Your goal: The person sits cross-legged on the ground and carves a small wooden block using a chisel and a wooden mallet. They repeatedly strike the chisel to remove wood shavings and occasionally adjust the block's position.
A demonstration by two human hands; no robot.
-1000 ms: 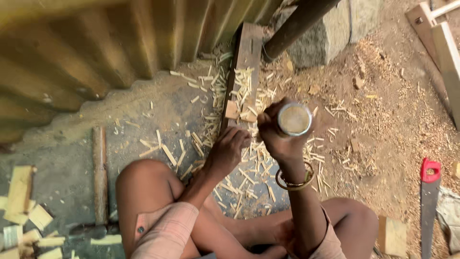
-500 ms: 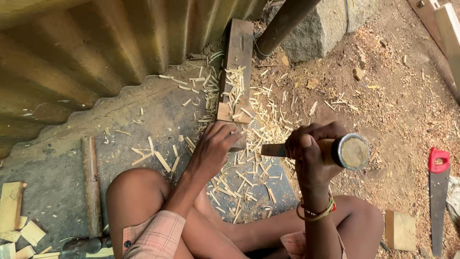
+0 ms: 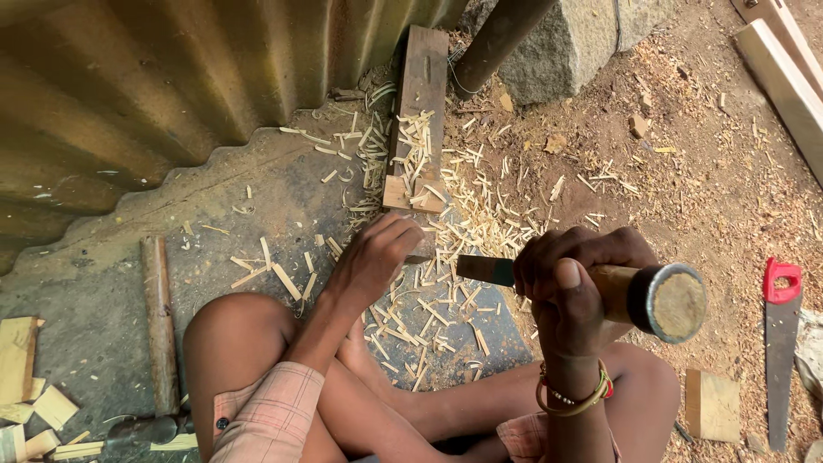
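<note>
I sit on the ground with my knees drawn up. My right hand [image 3: 576, 279] grips a chisel [image 3: 617, 290] by its wooden handle, which has a metal-capped end; the dark blade points left, low over the floor. My left hand [image 3: 375, 257] rests fingertips-down on a small piece of wood on the stone slab [image 3: 249, 206], right at the blade's tip. The piece itself is mostly hidden under my fingers. Pale wood shavings [image 3: 446, 300] lie scattered all around both hands.
A wooden plank [image 3: 418, 94] lies ahead against a corrugated metal sheet [image 3: 154, 77]. A hammer [image 3: 159, 334] lies at left beside small wood offcuts [image 3: 26, 386]. A red-handled saw [image 3: 782, 343] and a wood block [image 3: 711, 403] lie at right. A stone block [image 3: 583, 39] and a pole stand behind.
My right hand has tipped the chisel from upright to nearly level, blade toward my left hand. My left hand stays on the small piece.
</note>
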